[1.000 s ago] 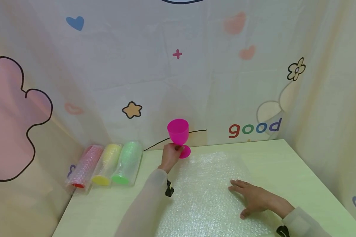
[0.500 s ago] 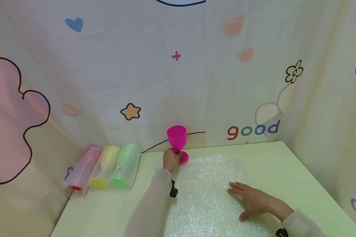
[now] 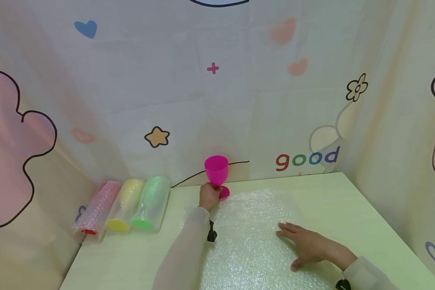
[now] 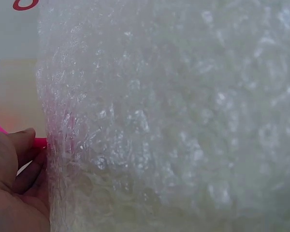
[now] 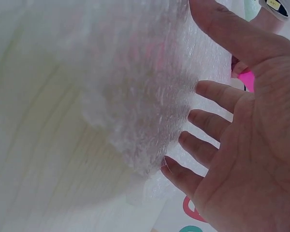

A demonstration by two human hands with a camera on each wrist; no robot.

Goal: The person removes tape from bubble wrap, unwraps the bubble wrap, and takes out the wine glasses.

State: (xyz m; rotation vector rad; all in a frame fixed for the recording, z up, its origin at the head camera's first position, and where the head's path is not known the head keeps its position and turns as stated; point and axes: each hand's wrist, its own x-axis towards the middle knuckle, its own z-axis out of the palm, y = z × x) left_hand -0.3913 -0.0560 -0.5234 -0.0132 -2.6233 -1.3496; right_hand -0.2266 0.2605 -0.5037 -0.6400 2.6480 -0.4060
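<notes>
A bright pink plastic goblet [image 3: 216, 170] stands upright at the far left corner of a bubble wrap sheet [image 3: 253, 245]. My left hand [image 3: 208, 196] pinches its stem just above the round foot, part of which the fingers cover. In the left wrist view the bubble wrap [image 4: 164, 116] fills most of the picture, and only a sliver of pink shows by the thumb. My right hand [image 3: 309, 245] lies with spread fingers on the sheet's right side. In the right wrist view its fingertips [image 5: 205, 89] touch the bubble wrap.
Three wrapped goblets lie side by side at the table's left: a red one [image 3: 101, 205], a yellow one [image 3: 125, 207] and a green one [image 3: 150, 203]. A printed curtain [image 3: 188, 108] hangs right behind the pale table [image 3: 351, 217].
My left hand has lowered the pink goblet a little toward the far corner of the bubble wrap, mostly in the first half second. The right hand has stayed in place.
</notes>
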